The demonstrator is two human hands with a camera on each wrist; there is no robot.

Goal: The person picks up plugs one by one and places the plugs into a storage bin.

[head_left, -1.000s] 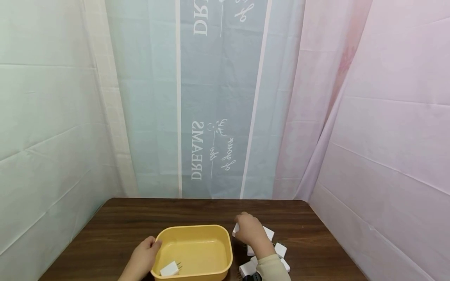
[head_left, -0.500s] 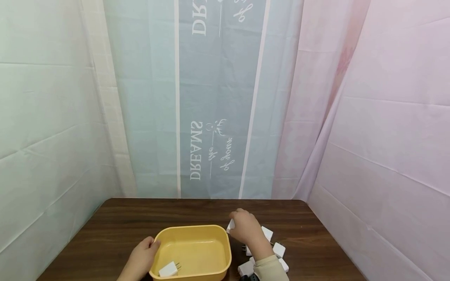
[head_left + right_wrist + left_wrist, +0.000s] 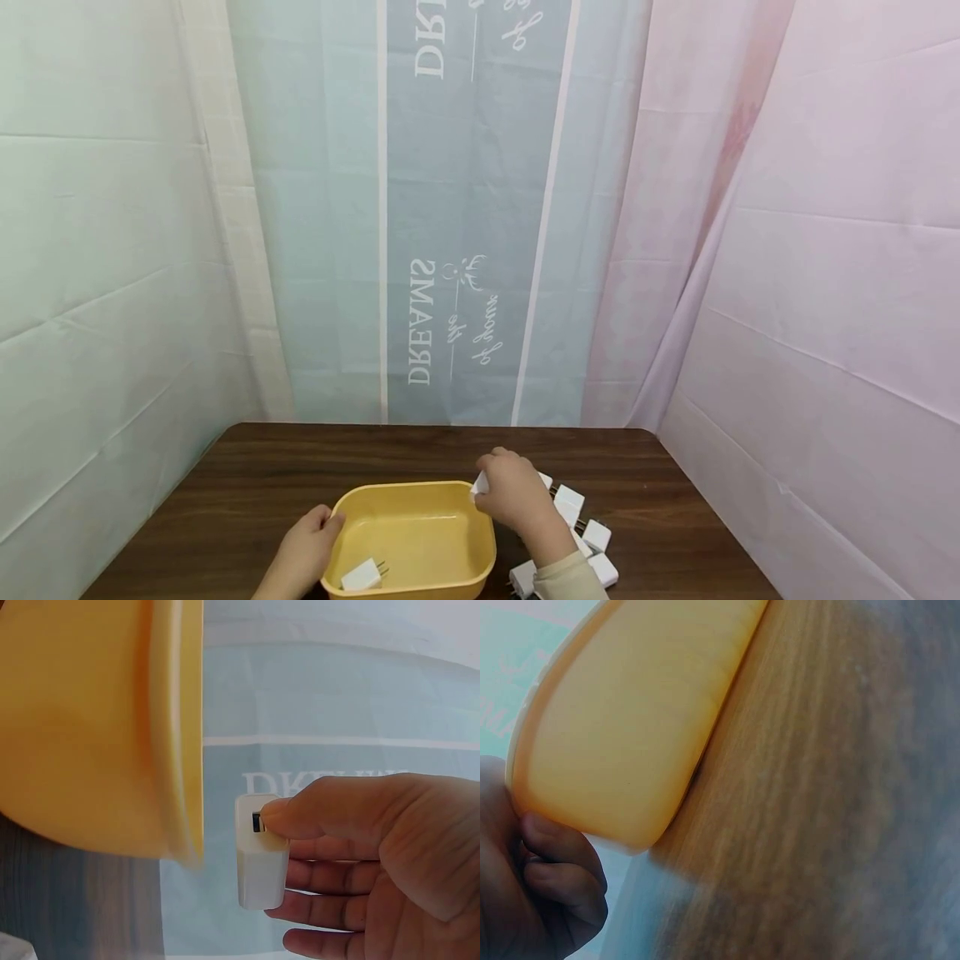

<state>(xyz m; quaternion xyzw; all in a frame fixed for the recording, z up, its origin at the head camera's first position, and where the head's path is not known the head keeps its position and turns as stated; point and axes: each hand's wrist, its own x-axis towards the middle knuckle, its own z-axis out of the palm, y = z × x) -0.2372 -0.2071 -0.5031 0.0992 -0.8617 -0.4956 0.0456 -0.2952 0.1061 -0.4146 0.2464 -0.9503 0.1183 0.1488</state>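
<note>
A yellow rectangular tub (image 3: 416,487) stands on the dark wooden table, with one white charger plug (image 3: 362,575) lying inside at its near left, prongs pointing right. My left hand (image 3: 303,546) grips the tub's left rim; in the left wrist view its curled fingers (image 3: 562,859) sit at the tub's edge. In my right hand (image 3: 516,496) a white USB charger (image 3: 261,862) is pinched between thumb and fingers, its dark USB port showing by the thumb. That charger overlaps the tub's far right corner in the head view and shows just beside the rim in the right wrist view.
Several more white charger plugs (image 3: 570,504) lie in a loose pile right of the tub, partly hidden by my right forearm and sleeve (image 3: 573,577). A printed curtain (image 3: 450,250) hangs behind the table (image 3: 285,454), and pale cloth walls (image 3: 817,333) flank it.
My right hand has moved left from the pile towards the tub, carrying the charger to the rim. The left hand has stayed on the tub's edge.
</note>
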